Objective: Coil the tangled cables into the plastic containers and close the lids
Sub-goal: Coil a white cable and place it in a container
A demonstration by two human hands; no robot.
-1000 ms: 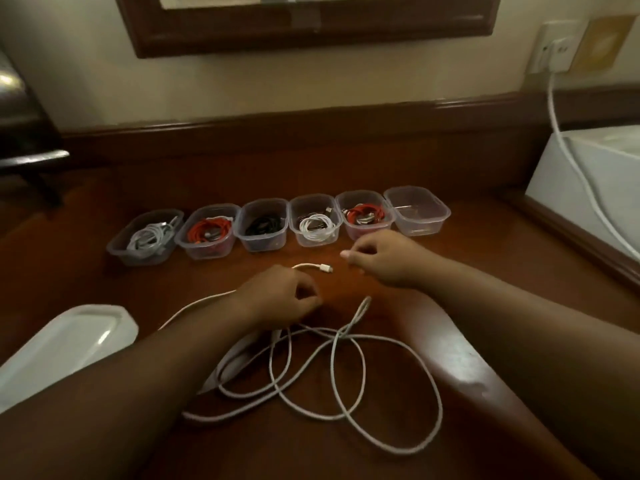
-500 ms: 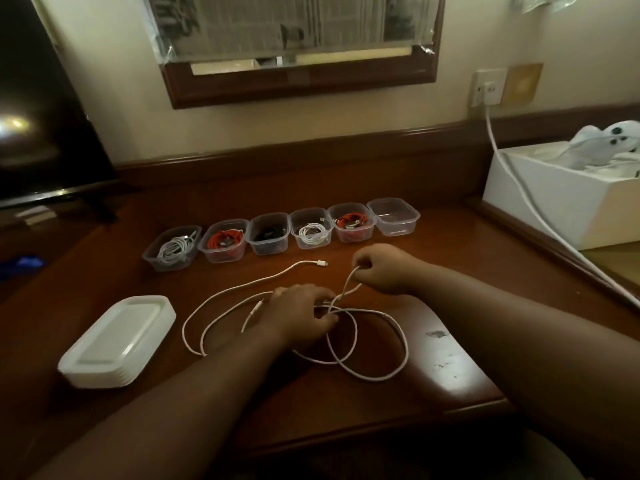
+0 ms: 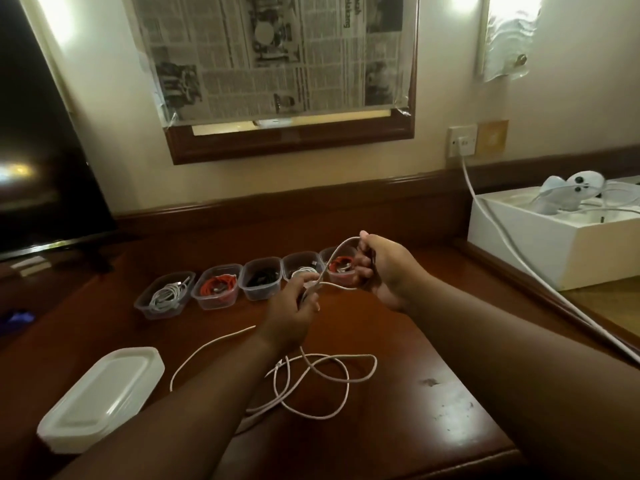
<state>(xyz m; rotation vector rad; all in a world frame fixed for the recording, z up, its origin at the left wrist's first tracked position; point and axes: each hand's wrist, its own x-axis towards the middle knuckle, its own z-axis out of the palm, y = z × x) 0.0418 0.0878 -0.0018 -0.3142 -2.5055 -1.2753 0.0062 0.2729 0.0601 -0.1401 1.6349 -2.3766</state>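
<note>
A long white cable lies in loose loops on the wooden desk. Both hands are raised above the desk with part of this cable between them. My left hand pinches the cable near its end. My right hand grips a loop of it that arches up over my fingers. Behind my hands stands a row of several clear plastic containers without lids, holding coiled white, red and black cables. My right hand hides the right end of that row. A stack of white lids sits at the front left.
A dark TV screen stands at the left. A white box with white items sits at the right, and a thick white power cord runs from the wall socket down across the desk's right side.
Both hands have lifted off the desk, raising part of the white cable into a loop between them. The camera has tilted up, showing more of the wall.
</note>
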